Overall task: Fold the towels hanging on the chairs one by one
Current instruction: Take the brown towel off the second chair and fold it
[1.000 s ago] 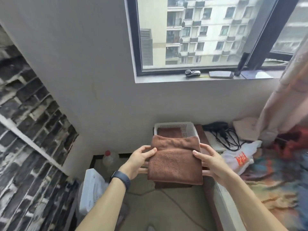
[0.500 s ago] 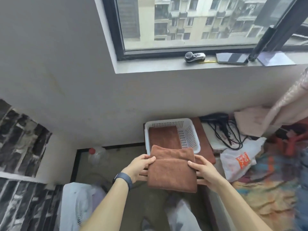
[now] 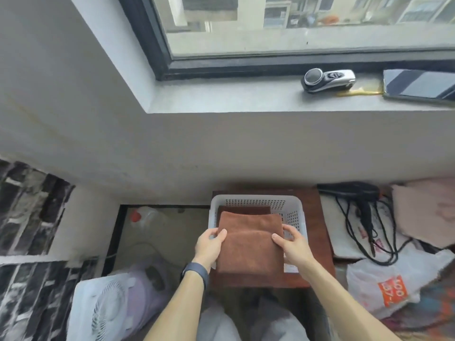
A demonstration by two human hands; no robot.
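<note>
towel: folded brown towel point(image 3: 250, 244), half over the white basket point(image 3: 299, 212), near edge past the rim
hands: I see left hand point(image 3: 209, 244) and right hand point(image 3: 293, 244) clamping its side edges
handling: I judge it light, soft, floppy; grip the sides
count: two brown towels, one lying inside the basket; one basket

The folded brown towel point(image 3: 250, 244) covers most of the white basket point(image 3: 294, 205)'s inside and near rim, and nearly all of a second brown towel point(image 3: 243, 209) beneath it; only a far strip shows. Both hands' fingers go under the towel's sides, so each grip is partly hidden: left hand point(image 3: 209, 244), right hand point(image 3: 293, 246). The phone point(image 3: 418, 86) on the sill is cut by the right edge. The plastic bag point(image 3: 384, 284)'s orange print is unreadable.
</note>
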